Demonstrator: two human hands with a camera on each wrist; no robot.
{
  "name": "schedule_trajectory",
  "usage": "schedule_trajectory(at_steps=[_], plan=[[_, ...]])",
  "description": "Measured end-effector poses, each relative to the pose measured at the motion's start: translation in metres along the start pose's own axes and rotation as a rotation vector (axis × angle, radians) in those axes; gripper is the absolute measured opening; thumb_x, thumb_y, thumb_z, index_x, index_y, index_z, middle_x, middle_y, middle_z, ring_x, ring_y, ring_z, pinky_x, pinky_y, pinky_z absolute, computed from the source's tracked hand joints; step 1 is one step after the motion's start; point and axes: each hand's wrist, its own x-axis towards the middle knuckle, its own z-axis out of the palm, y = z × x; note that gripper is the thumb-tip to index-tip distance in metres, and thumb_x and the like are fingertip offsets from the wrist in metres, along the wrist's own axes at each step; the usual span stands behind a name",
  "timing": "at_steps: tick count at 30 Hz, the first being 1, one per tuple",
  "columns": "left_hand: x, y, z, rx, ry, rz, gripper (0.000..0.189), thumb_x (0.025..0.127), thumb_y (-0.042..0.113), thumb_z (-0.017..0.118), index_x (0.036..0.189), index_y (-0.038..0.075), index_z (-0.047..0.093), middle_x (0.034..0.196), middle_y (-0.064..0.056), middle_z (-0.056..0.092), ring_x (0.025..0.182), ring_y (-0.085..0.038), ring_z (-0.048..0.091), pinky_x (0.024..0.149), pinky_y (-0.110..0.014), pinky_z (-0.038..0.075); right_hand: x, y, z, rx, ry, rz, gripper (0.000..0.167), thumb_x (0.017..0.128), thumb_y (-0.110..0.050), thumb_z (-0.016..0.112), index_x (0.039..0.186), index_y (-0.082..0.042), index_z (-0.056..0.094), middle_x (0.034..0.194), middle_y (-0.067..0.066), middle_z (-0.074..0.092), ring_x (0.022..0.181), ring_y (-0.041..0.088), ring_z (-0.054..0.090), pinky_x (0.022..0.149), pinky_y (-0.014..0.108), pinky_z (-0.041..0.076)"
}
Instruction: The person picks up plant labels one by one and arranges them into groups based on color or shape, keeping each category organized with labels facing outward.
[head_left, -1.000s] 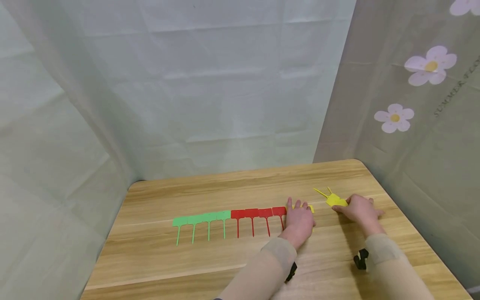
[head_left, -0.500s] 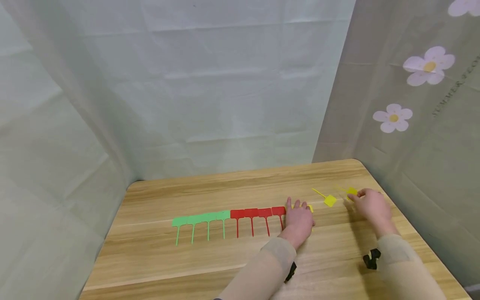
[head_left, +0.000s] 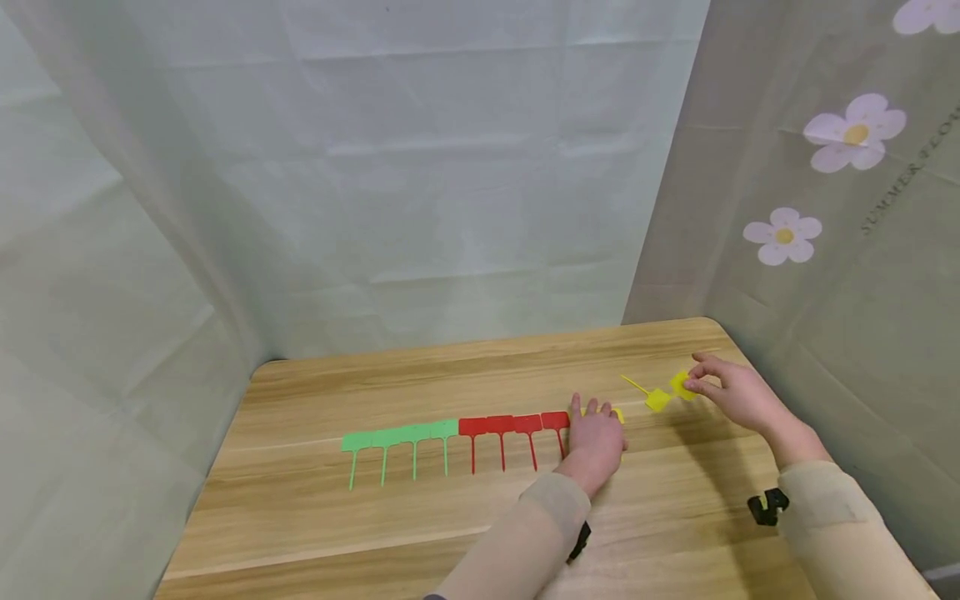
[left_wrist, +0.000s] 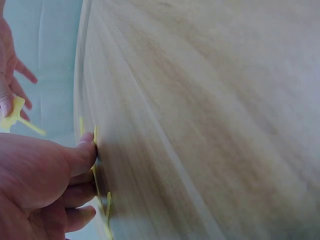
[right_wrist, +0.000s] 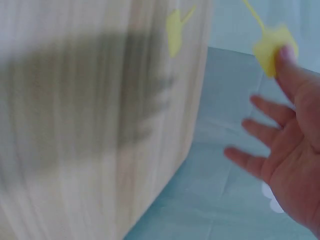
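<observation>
My right hand [head_left: 738,396] pinches a yellow flat tag [head_left: 681,385] with a thin stem between thumb and index finger. The right wrist view shows this held tag [right_wrist: 267,50] lifted off the table, with the other fingers spread. Just left of it, another yellow tag [head_left: 658,400] lies on the table. My left hand [head_left: 597,442] rests with extended fingers on yellow tags [head_left: 618,414], mostly covered by it. To its left runs a touching row of red tags [head_left: 512,424], then green tags [head_left: 401,434], stems toward me.
The wooden table [head_left: 300,533] has a back edge near a grey-white cloth wall [head_left: 450,208]. A cloth with printed flowers [head_left: 784,237] hangs at the right, close to my right hand. Each wrist wears a black clip [head_left: 768,506].
My right hand has moved right and risen, separating one yellow tag from the other, which now lies alone on the table. My left hand has stayed in place.
</observation>
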Motion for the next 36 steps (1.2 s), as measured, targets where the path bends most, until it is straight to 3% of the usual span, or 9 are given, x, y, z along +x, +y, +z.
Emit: schedule_trajectory(at_steps=[5,10,17,25,33,36], plan=[[0.001,0.0,0.001,0.004,-0.001,0.001,0.054,0.103,0.056,0.064,0.152,0.034,0.062,0.159,0.019,0.051,0.153,-0.011,0.039,0.13,-0.046,0.019,0.011,-0.009,-0.006,-0.072,-0.115,-0.092,0.01,0.091,-0.031,0.085,0.089,-0.021,0.081,0.152,0.031,0.054,0.144,0.061,0.04,0.11,0.073,0.04],[0.001,0.0,0.001,0.014,0.009,-0.005,0.054,0.103,0.058,0.063,0.152,0.035,0.062,0.158,0.02,0.051,0.152,-0.01,0.04,0.13,-0.045,0.02,0.027,-0.023,-0.008,-0.108,-0.215,-0.114,0.017,0.084,-0.033,0.09,0.076,-0.024,0.078,0.15,0.033,0.055,0.147,0.065,0.03,0.113,0.078,0.032],[0.003,0.001,0.004,0.029,0.013,-0.017,0.056,0.102,0.062,0.062,0.151,0.037,0.062,0.157,0.022,0.051,0.151,-0.009,0.041,0.13,-0.045,0.02,0.043,-0.032,0.001,-0.235,-0.298,-0.147,0.008,0.092,-0.027,0.084,0.089,-0.02,0.082,0.148,0.038,0.054,0.144,0.07,0.029,0.115,0.078,0.031],[-0.002,0.0,0.002,0.033,0.044,-0.014,0.056,0.1,0.063,0.063,0.15,0.036,0.064,0.155,0.022,0.053,0.15,-0.009,0.042,0.13,-0.044,0.022,0.048,-0.032,0.029,-0.369,-0.304,-0.107,0.006,0.099,-0.022,0.078,0.095,-0.016,0.079,0.149,0.039,0.051,0.145,0.069,0.029,0.108,0.087,0.028],[-0.001,0.0,0.001,0.033,0.004,-0.01,0.056,0.103,0.061,0.061,0.153,0.037,0.06,0.158,0.022,0.05,0.151,-0.008,0.04,0.13,-0.045,0.021,0.049,-0.029,0.051,-0.374,-0.274,-0.084,0.007,0.098,-0.019,0.078,0.091,-0.018,0.078,0.155,0.038,0.046,0.148,0.067,0.024,0.11,0.088,0.022],[0.005,0.001,0.01,0.024,0.018,-0.011,0.055,0.101,0.061,0.064,0.151,0.038,0.063,0.156,0.022,0.052,0.15,-0.009,0.042,0.129,-0.047,0.02,0.049,-0.028,0.057,-0.387,-0.254,-0.1,0.008,0.098,-0.018,0.078,0.09,-0.019,0.077,0.155,0.037,0.046,0.149,0.066,0.024,0.112,0.088,0.02]])
